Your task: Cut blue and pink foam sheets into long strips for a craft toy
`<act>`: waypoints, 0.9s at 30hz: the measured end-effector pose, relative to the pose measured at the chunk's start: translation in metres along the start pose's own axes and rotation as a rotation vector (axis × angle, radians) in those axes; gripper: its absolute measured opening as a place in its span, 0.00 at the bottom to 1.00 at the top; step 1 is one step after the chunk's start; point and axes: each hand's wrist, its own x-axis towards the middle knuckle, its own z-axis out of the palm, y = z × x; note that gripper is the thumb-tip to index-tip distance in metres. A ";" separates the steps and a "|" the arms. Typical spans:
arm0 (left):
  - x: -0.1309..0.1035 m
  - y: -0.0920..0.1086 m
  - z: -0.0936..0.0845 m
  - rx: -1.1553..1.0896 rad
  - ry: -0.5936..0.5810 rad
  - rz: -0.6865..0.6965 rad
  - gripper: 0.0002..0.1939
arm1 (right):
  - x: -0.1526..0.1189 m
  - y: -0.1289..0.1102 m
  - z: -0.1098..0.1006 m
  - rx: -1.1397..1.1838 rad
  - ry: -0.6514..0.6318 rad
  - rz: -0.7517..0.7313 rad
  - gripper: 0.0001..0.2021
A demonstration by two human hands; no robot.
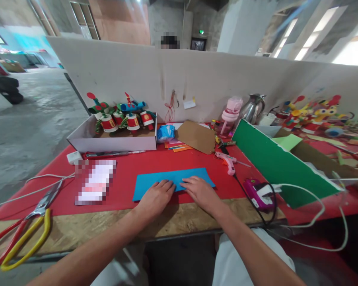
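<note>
A sheet of blue paper (149, 180) lies lengthwise near the front of the red-covered table, apparently folded into a long strip. My left hand (158, 194) is on its near edge left of the middle, fingers together and bent over the paper. Just to the right, my right hand (201, 192) holds the same edge, its fingertips pointing left toward the other hand. A small gap separates the two hands. Both thumbs are mostly hidden, so what lies under the paper's edge cannot be seen.
Left are large scissors (43, 208), a blurred phone (97, 182) and a white box (113, 143) of paper-cup figures. A pink glue gun (228, 162), a purple power block (258, 194) with cables and a green board (274, 159) stand right. Brown cardboard (197, 135) lies behind.
</note>
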 end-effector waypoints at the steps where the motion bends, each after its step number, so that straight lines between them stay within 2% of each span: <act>1: -0.001 -0.004 -0.003 -0.003 -0.013 -0.006 0.15 | 0.000 0.004 -0.002 0.026 0.004 0.003 0.14; 7: -0.023 -0.026 -0.012 0.057 -0.009 -0.093 0.14 | -0.011 0.036 -0.015 0.143 0.026 0.049 0.13; 11: -0.039 -0.027 -0.009 0.038 -0.011 -0.044 0.16 | -0.022 0.039 -0.023 0.308 -0.010 0.025 0.13; 13: -0.043 -0.029 -0.010 -0.029 -0.043 -0.068 0.18 | -0.025 0.039 -0.026 0.453 -0.022 0.099 0.12; 18: -0.043 -0.053 -0.023 -0.356 -0.126 -0.328 0.15 | -0.023 0.045 -0.025 0.680 0.034 0.417 0.14; 20: -0.040 -0.066 -0.027 -0.462 -0.158 -0.442 0.15 | -0.021 0.048 -0.024 0.678 0.067 0.470 0.16; 23: -0.035 -0.076 -0.029 -0.489 -0.150 -0.594 0.17 | -0.018 0.048 -0.021 0.593 0.103 0.529 0.15; 25: -0.034 -0.076 -0.028 -0.472 -0.126 -0.639 0.17 | -0.018 0.047 -0.021 0.527 0.102 0.553 0.14; 27: -0.034 -0.073 -0.026 -0.452 -0.151 -0.625 0.16 | -0.019 0.046 -0.023 0.483 0.073 0.544 0.13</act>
